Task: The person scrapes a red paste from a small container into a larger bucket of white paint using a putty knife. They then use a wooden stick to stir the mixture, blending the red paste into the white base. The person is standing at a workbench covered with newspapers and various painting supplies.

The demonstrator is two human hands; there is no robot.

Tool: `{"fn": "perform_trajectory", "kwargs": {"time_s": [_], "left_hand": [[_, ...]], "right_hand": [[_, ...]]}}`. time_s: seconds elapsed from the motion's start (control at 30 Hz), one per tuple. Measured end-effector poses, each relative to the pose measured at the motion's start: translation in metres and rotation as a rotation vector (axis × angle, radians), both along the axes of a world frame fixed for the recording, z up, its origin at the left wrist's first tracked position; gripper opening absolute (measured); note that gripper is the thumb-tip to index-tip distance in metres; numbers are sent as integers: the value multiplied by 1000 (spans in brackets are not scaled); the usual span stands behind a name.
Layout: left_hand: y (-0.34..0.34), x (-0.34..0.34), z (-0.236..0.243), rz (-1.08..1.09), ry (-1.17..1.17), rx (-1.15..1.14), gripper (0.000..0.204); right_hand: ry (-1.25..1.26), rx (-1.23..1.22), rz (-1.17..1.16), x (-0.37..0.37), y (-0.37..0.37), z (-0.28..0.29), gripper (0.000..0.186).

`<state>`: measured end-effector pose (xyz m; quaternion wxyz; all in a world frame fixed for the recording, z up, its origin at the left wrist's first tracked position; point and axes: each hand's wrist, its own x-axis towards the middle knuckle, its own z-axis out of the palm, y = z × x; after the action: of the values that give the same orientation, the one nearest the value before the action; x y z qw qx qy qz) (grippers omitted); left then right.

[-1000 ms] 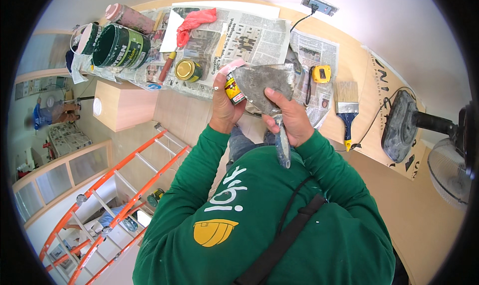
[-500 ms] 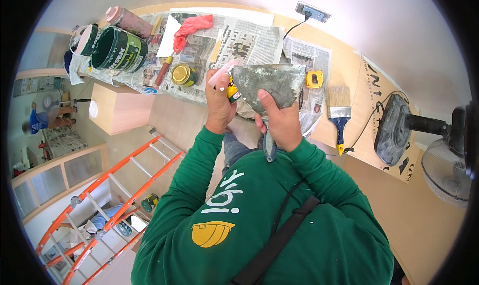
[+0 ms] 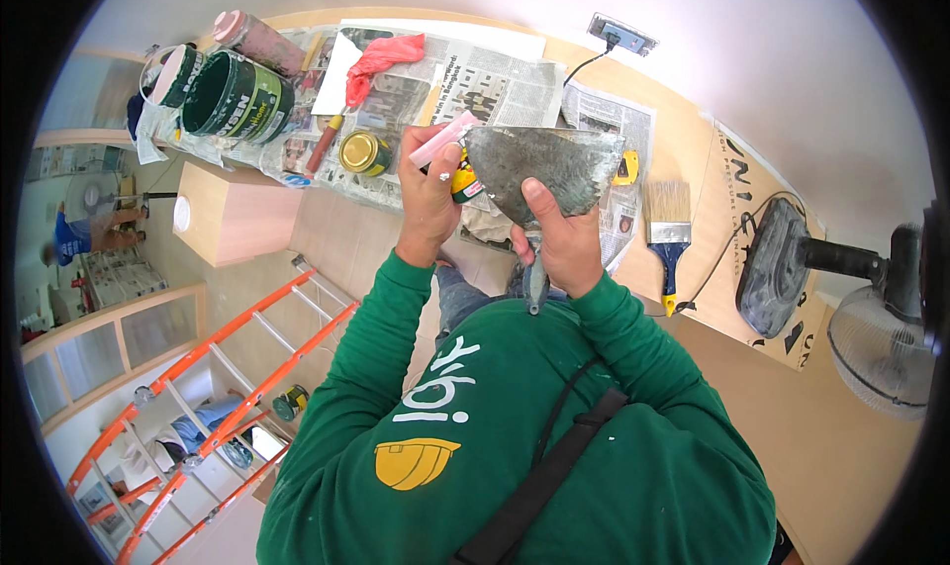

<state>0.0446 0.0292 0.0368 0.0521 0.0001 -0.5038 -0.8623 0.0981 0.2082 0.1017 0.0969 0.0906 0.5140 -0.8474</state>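
Observation:
My right hand [image 3: 572, 243] is wrapped round the handle of a wide putty knife [image 3: 549, 164], thumb pressed on its blade. The triangular grey blade is smeared with dried filler, and its broad edge points away from me. My left hand [image 3: 427, 189] pinches a flat pink strip [image 3: 442, 140] at the blade's left corner; whether the two touch, I cannot tell. White filler specks show on the left fingers. Beside that hand, partly hidden, is a yellow and green container [image 3: 466, 181]. A yellow tape measure [image 3: 625, 167] lies just past the blade's right edge.
Newspaper [image 3: 515, 95] covers the bench, with a red cloth [image 3: 381, 62], gold-lidded tin [image 3: 364, 153], green bucket [image 3: 233, 95] and wide paintbrush [image 3: 669, 234]. A fan [image 3: 879, 347] stands right. An orange ladder [image 3: 213, 367] stands left, and a person in blue [image 3: 77, 236] is far left.
The putty knife's blade has shifted slightly right and now partly covers the tape measure. My left hand has moved a little left, showing more of the pink strip.

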Motion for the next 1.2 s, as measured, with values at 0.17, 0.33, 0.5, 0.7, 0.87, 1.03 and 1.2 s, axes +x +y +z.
{"fn": "perform_trajectory", "kwargs": {"time_s": [0.17,0.33,0.5,0.7,0.87,1.03,1.2], "left_hand": [[-5,-3,-5,40,-4,-91,35],[-2,0,0,6,-43,-69,39],[8,16,6,-88,-145,87,53],[18,21,-7,-52,-37,57,59],[25,20,2,-102,-76,103,60],[20,16,5,-127,-77,38,57],[10,15,-6,-85,-103,-72,53]], "right_hand": [[95,152,36,-4,6,-4,27],[291,303,13,-14,16,-33,25],[149,362,194,-27,45,-24,28],[-426,-251,303,-5,38,-10,40],[-521,-436,358,0,37,-30,42],[-153,-92,150,-8,38,-10,38],[26,60,130,-11,42,-19,32]]}}
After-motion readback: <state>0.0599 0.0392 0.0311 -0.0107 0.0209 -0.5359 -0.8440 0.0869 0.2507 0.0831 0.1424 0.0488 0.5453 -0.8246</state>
